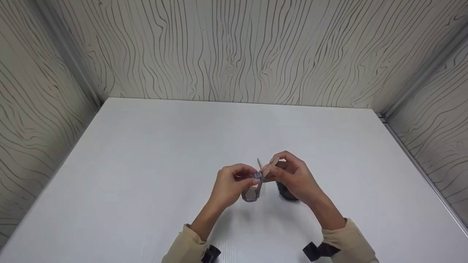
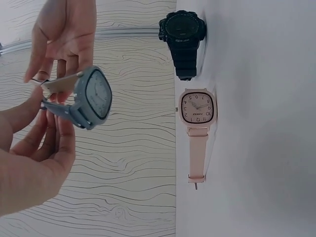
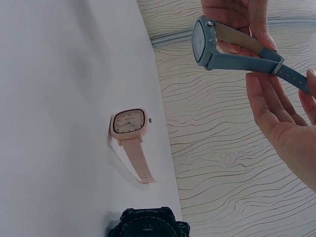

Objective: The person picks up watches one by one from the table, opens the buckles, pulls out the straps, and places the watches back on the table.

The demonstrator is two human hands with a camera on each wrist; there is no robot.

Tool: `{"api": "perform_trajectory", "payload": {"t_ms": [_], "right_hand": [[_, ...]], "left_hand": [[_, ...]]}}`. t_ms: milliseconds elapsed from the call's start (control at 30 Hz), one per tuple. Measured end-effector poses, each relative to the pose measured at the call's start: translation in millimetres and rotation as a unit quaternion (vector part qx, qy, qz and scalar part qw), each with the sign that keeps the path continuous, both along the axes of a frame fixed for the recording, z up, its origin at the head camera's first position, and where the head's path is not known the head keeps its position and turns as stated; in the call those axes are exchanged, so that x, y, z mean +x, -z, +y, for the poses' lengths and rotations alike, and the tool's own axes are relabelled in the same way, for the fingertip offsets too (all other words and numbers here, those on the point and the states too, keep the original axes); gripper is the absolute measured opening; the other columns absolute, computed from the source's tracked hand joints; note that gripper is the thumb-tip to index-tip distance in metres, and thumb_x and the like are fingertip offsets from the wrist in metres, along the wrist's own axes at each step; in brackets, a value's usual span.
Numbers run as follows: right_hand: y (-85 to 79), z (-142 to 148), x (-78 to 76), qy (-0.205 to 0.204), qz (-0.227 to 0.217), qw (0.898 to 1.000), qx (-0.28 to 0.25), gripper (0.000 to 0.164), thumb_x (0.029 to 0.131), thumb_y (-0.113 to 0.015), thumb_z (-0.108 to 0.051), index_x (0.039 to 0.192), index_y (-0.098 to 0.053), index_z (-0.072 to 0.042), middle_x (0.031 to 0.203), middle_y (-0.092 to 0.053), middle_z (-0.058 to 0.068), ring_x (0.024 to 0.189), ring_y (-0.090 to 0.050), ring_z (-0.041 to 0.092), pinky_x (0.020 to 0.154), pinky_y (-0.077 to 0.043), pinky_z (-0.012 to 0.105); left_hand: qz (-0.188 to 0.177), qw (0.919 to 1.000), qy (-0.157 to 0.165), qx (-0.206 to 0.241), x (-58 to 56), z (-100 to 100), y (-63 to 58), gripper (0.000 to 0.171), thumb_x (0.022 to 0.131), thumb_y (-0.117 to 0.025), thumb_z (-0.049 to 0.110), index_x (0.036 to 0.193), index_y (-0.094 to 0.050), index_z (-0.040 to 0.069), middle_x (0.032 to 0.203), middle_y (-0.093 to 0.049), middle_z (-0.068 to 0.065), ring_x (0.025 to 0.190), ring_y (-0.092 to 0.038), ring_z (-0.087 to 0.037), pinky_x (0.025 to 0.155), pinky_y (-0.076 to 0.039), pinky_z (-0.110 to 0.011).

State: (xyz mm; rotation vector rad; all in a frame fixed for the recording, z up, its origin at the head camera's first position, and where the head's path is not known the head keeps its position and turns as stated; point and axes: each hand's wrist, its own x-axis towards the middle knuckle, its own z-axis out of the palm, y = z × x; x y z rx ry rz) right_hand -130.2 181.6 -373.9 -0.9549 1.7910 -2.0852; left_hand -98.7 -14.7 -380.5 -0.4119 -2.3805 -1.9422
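Note:
Both hands hold a blue-grey wristwatch (image 3: 200,42) raised above the table. Its strap makes a loop, and the holed strap end (image 3: 294,76) passes through the buckle (image 3: 279,65). At that strap end, the right hand (image 1: 298,179) pinches with thumb and finger. The left hand (image 1: 228,184) grips the other strap part near the buckle, its thumb against the band. On the white table lie a pink watch (image 2: 197,108) and a black watch (image 2: 182,44), both below the hands. In the head view the right hand partly covers the black watch.
The white table (image 1: 146,153) reaches back to a wood-grain patterned panel (image 1: 226,51). Similar panels stand left and right, with grey metal rails (image 1: 69,54) at the corners. Dark camera mounts (image 1: 321,251) sit at the sleeves.

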Motion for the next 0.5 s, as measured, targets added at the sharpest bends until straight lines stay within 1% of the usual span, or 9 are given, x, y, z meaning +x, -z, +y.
{"api": "perform_trajectory", "payload": {"t_ms": [100,367,500], "right_hand": [[0.8,-0.3,0.5,0.008,-0.005,1.0,0.004,0.013,0.089,-0.048,0.009,0.102,-0.044,0.01,0.097,-0.064,0.017,0.092,-0.062,0.03,0.081,-0.048,0.047],[5.5,-2.2,2.9,0.031,-0.007,0.999,0.02,0.033,0.079,-0.062,0.01,0.107,-0.046,0.015,0.098,-0.061,0.013,0.09,-0.062,0.026,0.081,-0.05,0.035],[7.1,-4.9,4.4,0.041,-0.008,0.999,0.03,0.038,0.077,-0.066,0.008,0.108,-0.044,0.017,0.097,-0.061,0.013,0.088,-0.061,0.025,0.079,-0.051,0.034]], "left_hand": [[0.004,1.0,-0.003,0.001,-0.2,0.2,1.3,0.017,0.078,-0.072,0.009,0.093,-0.069,0.003,0.085,-0.065,-0.002,0.077,-0.06,-0.012,0.071,-0.05,-0.022],[0.009,0.9998,-0.013,0.01,-0.2,-0.1,2.7,0.015,0.078,-0.071,0.01,0.092,-0.069,0.004,0.084,-0.065,-0.001,0.076,-0.06,-0.012,0.07,-0.05,-0.022],[0.014,0.9997,-0.014,0.011,-0.1,-0.3,2.0,0.015,0.078,-0.072,0.009,0.091,-0.069,0.003,0.082,-0.065,-0.001,0.076,-0.06,-0.012,0.07,-0.05,-0.022]]}}
